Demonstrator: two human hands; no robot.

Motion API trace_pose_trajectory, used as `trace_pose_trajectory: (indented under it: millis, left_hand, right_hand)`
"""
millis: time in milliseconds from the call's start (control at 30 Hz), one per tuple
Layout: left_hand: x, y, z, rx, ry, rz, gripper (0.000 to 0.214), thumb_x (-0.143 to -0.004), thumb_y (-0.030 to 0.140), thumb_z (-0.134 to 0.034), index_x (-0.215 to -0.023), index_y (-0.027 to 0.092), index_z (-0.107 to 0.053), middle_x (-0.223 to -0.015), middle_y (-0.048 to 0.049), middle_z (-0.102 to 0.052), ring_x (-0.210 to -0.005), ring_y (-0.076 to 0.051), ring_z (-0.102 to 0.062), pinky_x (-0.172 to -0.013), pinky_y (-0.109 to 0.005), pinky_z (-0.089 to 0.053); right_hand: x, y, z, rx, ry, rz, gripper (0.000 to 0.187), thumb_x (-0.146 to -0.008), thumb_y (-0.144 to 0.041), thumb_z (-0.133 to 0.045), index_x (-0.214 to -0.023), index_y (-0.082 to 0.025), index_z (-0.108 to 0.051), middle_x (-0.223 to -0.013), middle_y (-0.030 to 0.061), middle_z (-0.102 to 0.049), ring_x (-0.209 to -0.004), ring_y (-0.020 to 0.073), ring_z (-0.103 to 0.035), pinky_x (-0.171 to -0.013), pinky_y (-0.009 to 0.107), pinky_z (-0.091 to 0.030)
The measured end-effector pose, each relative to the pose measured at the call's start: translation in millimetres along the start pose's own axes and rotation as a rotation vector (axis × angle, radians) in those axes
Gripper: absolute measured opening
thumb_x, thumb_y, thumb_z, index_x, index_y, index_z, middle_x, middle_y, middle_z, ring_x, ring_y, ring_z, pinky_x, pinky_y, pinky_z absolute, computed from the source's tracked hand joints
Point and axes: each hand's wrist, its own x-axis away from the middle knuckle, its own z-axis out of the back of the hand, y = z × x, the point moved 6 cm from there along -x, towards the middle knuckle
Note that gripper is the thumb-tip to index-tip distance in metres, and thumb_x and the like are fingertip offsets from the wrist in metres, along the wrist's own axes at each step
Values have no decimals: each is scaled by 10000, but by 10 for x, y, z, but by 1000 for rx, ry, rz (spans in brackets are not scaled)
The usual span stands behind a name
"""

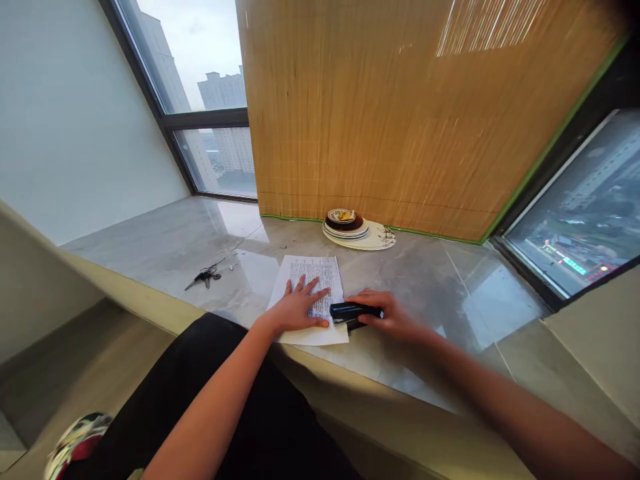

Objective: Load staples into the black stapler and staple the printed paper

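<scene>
Sheets of paper covered in lines of writing lie on the marble sill close to its front edge. My left hand rests flat on the paper, fingers spread, pressing nothing but the page. From the right, my right hand grips a black stapler with the fingers wrapped over its rear part. The stapler's front end reaches over the paper's right edge, just right of my left thumb. Whether its jaws touch the sheet cannot be made out.
A bunch of keys lies to the left on the sill. Stacked plates and flat oval pieces sit at the back against the bamboo blind. A window stands at the right. My leg is below the sill's edge.
</scene>
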Motion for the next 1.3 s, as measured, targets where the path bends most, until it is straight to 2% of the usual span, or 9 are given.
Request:
trace_pose_trajectory:
  millis: [100,233,367,567,700,1000,1200,1300]
  left_hand:
    - [60,27,-7,26,85,-51,904,-882,848,-515,-1640,381,-359,-1768,-95,-174,-1616,-478,-56,-1217,-795,-43]
    - [88,57,-20,40,111,-90,891,-853,848,-565,-1607,394,-424,-1751,-102,-243,-1602,-512,-114,-1176,-849,-70]
    - [81,97,-13,53,138,-81,855,-879,828,-550,-1603,389,-435,-1749,-103,-252,-1593,-527,-136,-1172,-854,-65]
    - [76,160,-38,25,157,-87,853,-915,826,-482,-1619,348,-417,-1743,-123,-263,-1589,-521,-165,-1174,-849,-82]
    - [63,205,-71,20,161,-110,870,-920,819,-482,-1624,313,-412,-1740,-136,-264,-1592,-516,-160,-1183,-841,-101]
    - [86,191,-70,21,168,-74,865,-922,815,-487,-1633,332,-387,-1751,-122,-238,-1602,-498,-141,-1186,-839,-75]
    - [66,180,-93,30,184,-60,1015,-898,829,-511,-1664,198,-300,-1746,-169,-223,-1608,-481,-137,-1198,-825,-66]
    - [53,182,-108,39,194,-62,1020,-891,833,-515,-1655,186,-316,-1741,-182,-234,-1607,-482,-135,-1207,-809,-56]
  right_hand:
    - [-8,4,-5,72,65,-63,396,-972,-330,-686,-1364,-277,-707,-1184,91,-768,-1045,274,-705,-930,427,-543]
    - [-12,-17,-36,194,75,-95,503,-996,-297,-637,-1497,-307,-597,-1250,99,-726,-1111,278,-680,-989,455,-533]
    - [-35,-80,-91,252,100,-94,426,-1011,-301,-624,-1436,-313,-659,-1187,96,-719,-1060,261,-675,-944,434,-543]
    - [-54,-185,-162,282,112,-102,427,-1010,-245,-615,-1423,-339,-668,-1140,81,-728,-1015,248,-668,-900,416,-538]
    - [-66,-265,-245,292,109,-105,452,-1011,-227,-611,-1438,-370,-650,-1159,69,-718,-1049,246,-659,-930,413,-531]
    - [-14,-342,-256,371,225,-179,442,-977,-152,-592,-1354,-343,-720,-1087,65,-742,-997,259,-646,-915,442,-529]
    - [-31,-330,-304,376,196,-143,429,-991,-170,-590,-1365,-338,-714,-1090,75,-728,-1001,263,-616,-917,453,-524]
    - [-46,-319,-345,381,173,-120,458,-1004,-176,-576,-1410,-361,-678,-1123,78,-715,-1023,267,-602,-931,458,-526]
